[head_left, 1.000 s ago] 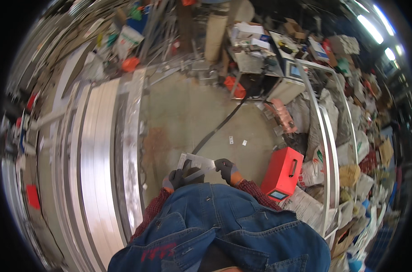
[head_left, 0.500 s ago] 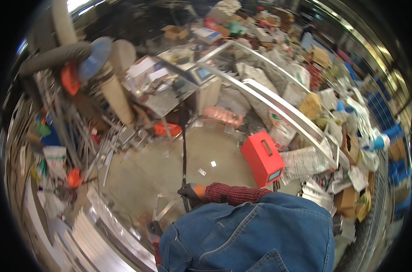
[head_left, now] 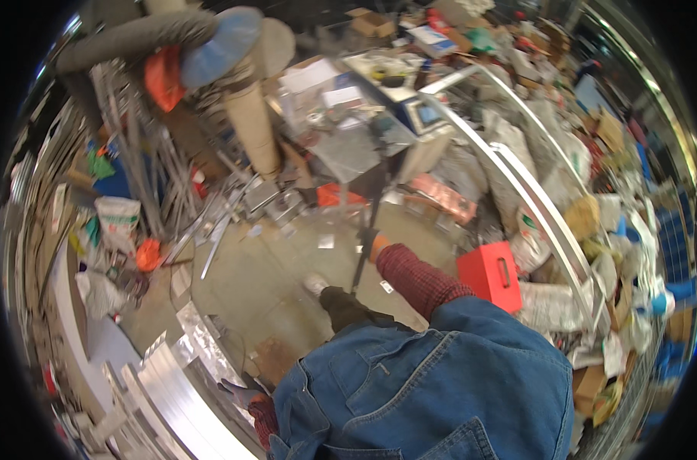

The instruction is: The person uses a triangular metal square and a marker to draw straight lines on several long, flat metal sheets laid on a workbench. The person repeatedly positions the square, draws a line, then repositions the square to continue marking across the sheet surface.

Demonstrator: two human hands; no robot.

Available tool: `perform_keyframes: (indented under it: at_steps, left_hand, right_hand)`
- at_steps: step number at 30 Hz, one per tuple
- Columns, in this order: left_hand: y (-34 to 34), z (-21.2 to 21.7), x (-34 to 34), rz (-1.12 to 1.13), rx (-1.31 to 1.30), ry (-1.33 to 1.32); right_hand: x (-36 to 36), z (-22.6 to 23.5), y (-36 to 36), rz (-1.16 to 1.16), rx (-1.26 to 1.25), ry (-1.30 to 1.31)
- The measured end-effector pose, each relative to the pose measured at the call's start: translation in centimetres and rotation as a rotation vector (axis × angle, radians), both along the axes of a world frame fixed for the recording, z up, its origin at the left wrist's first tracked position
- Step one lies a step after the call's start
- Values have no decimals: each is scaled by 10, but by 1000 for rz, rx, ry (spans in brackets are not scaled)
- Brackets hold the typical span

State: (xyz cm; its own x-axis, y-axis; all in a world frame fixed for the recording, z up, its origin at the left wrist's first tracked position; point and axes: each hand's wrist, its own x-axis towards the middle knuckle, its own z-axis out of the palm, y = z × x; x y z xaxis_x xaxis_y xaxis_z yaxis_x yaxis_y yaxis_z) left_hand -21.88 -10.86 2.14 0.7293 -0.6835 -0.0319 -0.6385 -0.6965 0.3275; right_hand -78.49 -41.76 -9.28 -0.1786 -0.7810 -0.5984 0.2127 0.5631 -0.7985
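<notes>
My right hand (head_left: 370,242), in a dark glove with an orange cuff, is stretched forward and closed around a long thin dark pole (head_left: 361,268). The pole stands steeply over the floor; its upper part blurs into the cluttered table behind, so its kind is unclear. Low on the left, my left hand (head_left: 243,393) in a grey glove has its fingers stretched out and holds nothing visible. It is close to a stack of long silvery metal profiles (head_left: 181,399) and a plastic-wrapped length (head_left: 203,341). One of my shoes (head_left: 315,284) shows on the floor between the hands.
A red box with a handle (head_left: 489,276) stands right of my right arm. Beyond it a large pale metal frame (head_left: 517,180) leans over filled sacks. Ahead is a cluttered table (head_left: 354,157). Upright metal lengths (head_left: 137,153) and a white sack (head_left: 120,222) stand at left.
My right hand has moved forward along with the dark pole. My left hand has separated from the thin metal frame piece near it, now out of sight. The view has swung left and down.
</notes>
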Motion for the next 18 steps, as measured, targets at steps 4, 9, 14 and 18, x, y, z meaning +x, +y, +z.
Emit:
perform_keyframes:
  at_steps: [4, 9, 14, 18]
  left_hand:
    - [-38, 3, 10, 286, 240, -30]
    - [-42, -34, 28, 274, 377, 142]
    - [-53, -17, 32, 71, 569, 142]
    - [-69, 31, 12, 425, 460, 326]
  right_hand:
    - [-35, -69, -113, 830, -452, 1653]
    - [-66, -79, -217, 1191, -73, 1872]
    - [-61, -61, -299, 1227, 135, 1644]
    - [-57, -68, -342, 1896, 157, 1795]
